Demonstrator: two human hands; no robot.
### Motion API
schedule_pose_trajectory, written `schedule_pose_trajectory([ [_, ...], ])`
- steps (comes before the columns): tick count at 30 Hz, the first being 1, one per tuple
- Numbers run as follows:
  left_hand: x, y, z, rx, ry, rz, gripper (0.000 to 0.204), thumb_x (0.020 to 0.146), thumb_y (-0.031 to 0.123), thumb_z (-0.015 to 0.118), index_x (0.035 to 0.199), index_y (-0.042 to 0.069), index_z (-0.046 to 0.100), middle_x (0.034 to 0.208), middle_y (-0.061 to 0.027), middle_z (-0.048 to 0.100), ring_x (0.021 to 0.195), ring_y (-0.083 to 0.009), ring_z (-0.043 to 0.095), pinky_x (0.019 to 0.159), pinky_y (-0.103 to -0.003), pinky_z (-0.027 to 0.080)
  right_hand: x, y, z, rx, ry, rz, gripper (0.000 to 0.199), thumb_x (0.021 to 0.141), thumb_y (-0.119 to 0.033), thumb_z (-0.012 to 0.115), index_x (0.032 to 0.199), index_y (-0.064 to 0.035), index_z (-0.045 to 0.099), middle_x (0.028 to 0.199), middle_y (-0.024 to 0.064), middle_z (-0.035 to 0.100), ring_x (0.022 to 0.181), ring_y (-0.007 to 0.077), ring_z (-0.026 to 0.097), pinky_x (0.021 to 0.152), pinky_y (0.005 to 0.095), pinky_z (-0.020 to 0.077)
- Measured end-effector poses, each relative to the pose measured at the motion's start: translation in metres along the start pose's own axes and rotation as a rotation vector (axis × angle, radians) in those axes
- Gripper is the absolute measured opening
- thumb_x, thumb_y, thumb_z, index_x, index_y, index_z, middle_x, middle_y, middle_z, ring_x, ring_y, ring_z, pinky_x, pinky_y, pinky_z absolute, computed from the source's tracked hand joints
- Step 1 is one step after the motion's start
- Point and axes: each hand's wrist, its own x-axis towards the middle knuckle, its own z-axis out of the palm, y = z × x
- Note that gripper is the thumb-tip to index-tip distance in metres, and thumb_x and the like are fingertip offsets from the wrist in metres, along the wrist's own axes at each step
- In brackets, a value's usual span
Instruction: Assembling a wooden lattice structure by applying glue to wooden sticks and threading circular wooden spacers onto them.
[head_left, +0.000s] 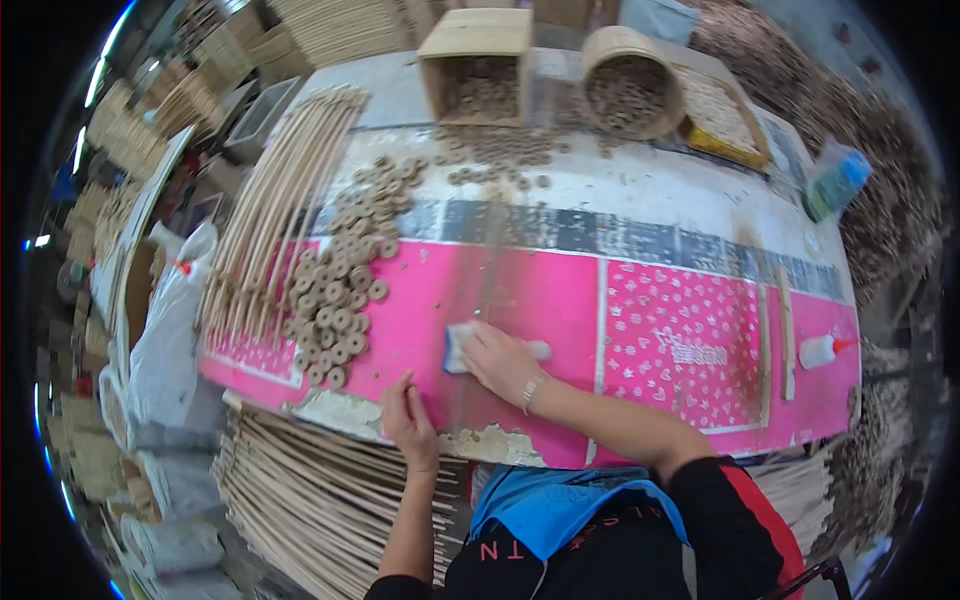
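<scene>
- On the pink tabletop (pixel 540 300), the right hand (pixel 498 358) lies palm down over a small pale block (pixel 458 345), seemingly a sponge or sanding pad, fingers closed over its right part and pressing it to the surface; a light rounded end pokes out just right of the hand
- At the near edge of the table, the left hand (pixel 408 420) rests with fingers loosely bent, holding nothing, thumb side against the chipped whitish rim
- Left of the block, a spread of small wooden rings (pixel 338 290) lies flat in a long band running up toward the grey part of the top
- Farther left, a bundle of thin pale rods (pixel 275 215) lies lengthwise along the table's left side
- At the far edge, a square wooden box (pixel 478 65) and a round wooden tub (pixel 630 80) both lie tipped toward the camera, full of the same rings, with loose rings spilled in front of them
- Beside the tub, a yellow-rimmed tray (pixel 722 118) holds pale pieces
- On the right, a panel with a white small-figure pattern (pixel 680 340) covers the pink surface; a flat wooden stick (pixel 786 330) lies along its right border
- Just right of the stick, a white squeeze bottle with a red nozzle (pixel 825 350) lies on its side
- At the far right corner, a clear bag with blue and green contents (pixel 838 180) sits
- Below the table edge, more rods (pixel 320 500) are stacked
</scene>
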Motion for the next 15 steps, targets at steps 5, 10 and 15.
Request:
schedule_pose_trajectory([
  [5, -0.008, -0.022, 0.001, -0.087, 0.075, 0.017, 0.029, 0.106, 0.011, 0.053, 0.129, -0.005, 0.062, 0.120, -0.0179, 0.066, 0.109, -0.0282, 0.062, 0.098, -0.038, 0.049, 0.096, 0.078, 0.064, -0.034, 0.211, 0.128, 0.013, 0.083, -0.016, 0.062, 0.090, -0.0047, 0.062, 0.090, 0.0196, 0.064, 0.082, 0.0349, 0.065, 0.071, 0.0471, 0.0545],
  [10, -0.002, -0.041, -0.004, 0.063, -0.007, 0.139, 0.033, 0.108, 0.017, 0.051, 0.130, -0.004, 0.061, 0.127, -0.0195, 0.065, 0.118, -0.0309, 0.060, 0.105, -0.039, 0.045, -0.038, 0.049, 0.037, -0.223, 0.265, -0.075, 0.011, 0.086, -0.011, 0.061, 0.093, -0.0035, 0.063, 0.101, 0.0151, 0.063, 0.097, 0.0289, 0.064, 0.084, 0.0438, 0.0529],
  [15, -0.014, 0.048, 0.001, 0.160, -0.097, 0.198, 0.028, 0.104, 0.011, 0.058, 0.126, -0.005, 0.064, 0.119, -0.0235, 0.069, 0.112, -0.0339, 0.066, 0.096, -0.040, 0.053, -0.230, 0.045, -0.206, 0.475, 0.430, 0.439, 0.017, 0.089, -0.022, 0.070, 0.102, -0.0099, 0.067, 0.097, 0.0107, 0.062, 0.095, 0.0276, 0.064, 0.081, 0.0406, 0.0511],
])
